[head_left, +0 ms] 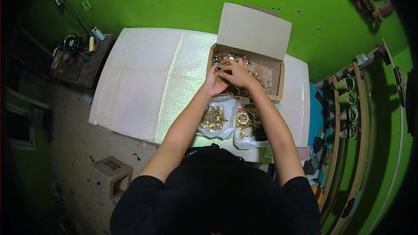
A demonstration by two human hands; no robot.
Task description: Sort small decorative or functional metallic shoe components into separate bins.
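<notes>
Both my hands are over an open cardboard box (281, 78) full of small shiny gold and silver metal pieces (261, 79). My left hand (214, 83) is at the box's left front side, its fingers curled toward the other hand. Beside it, my right hand (237, 73) reaches in from the right with fingers bent down and close together. Their fingertips meet above the pieces; anything small between them cannot be made out. Just in front of the box are two white plastic bags: the left bag (226, 103) holds similar metal pieces, the right bag (250, 144) pale rings and gold pieces.
A pale shimmering sheet (139, 74) covers the table. The box's raised lid (254, 27) leans toward the green wall. Thread spools (91, 43) stand on a small dark table at left. A stool-like box (111, 176) is on the floor. Sandals (347, 98) hang on a wooden rack at right.
</notes>
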